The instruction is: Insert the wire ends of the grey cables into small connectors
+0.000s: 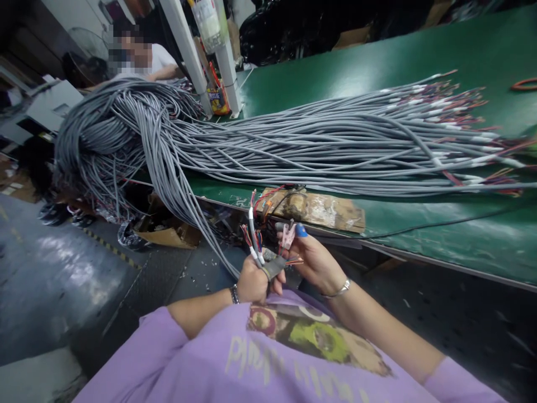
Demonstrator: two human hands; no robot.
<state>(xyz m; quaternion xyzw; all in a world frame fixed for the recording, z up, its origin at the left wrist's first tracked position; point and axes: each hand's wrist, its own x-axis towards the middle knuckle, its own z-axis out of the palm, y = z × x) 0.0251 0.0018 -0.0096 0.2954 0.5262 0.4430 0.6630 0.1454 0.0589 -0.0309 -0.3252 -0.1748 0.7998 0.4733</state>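
Observation:
My left hand [251,281] is a closed fist round a few grey cables [257,249] whose stripped ends, with red and coloured wires, stick upward. My right hand [312,260] is pinched on a small pinkish connector piece [288,235] near those wire ends; a blue finger cot covers one fingertip. Both hands are held above my lap, just in front of the table's near edge. A huge bundle of grey cables [293,145] lies across the green table [419,61], its stripped ends pointing right.
The cable bundle droops off the table's left end toward cardboard boxes [168,235] on the floor. A taped brown cardboard piece [319,210] lies at the table edge. White posts [187,56] and a snack bag [218,101] stand behind. Another person sits at the far left.

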